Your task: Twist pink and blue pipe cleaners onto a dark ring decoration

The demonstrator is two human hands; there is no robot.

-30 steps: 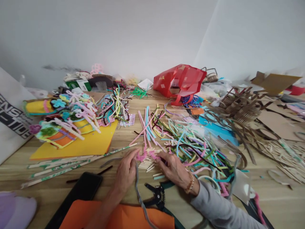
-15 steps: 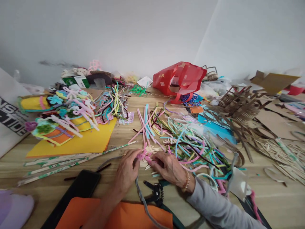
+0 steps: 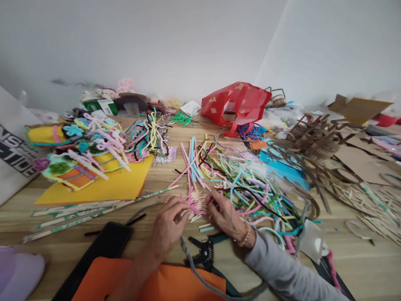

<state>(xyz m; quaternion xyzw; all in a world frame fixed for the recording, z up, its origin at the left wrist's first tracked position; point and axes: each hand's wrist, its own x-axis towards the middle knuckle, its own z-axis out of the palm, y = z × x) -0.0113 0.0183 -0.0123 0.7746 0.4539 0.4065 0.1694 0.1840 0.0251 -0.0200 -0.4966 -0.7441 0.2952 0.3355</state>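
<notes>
Since half a second ago, the grey cord point(image 3: 203, 283) has swung rightward, its near length now bowing below the pliers point(image 3: 205, 253). The pink fuzzy piece point(image 3: 196, 207) lies between my two hands, over the pale sticks point(image 3: 199, 196), probably to keep it reachable from both sides. My left hand point(image 3: 171, 222) has thumb and forefinger narrowed at its edge; my right hand point(image 3: 224, 217) curls close by. I cannot tell what either grips. I count one red bag point(image 3: 232, 106), one pair of pliers and at least three panda-printed straws point(image 3: 97, 216).
</notes>
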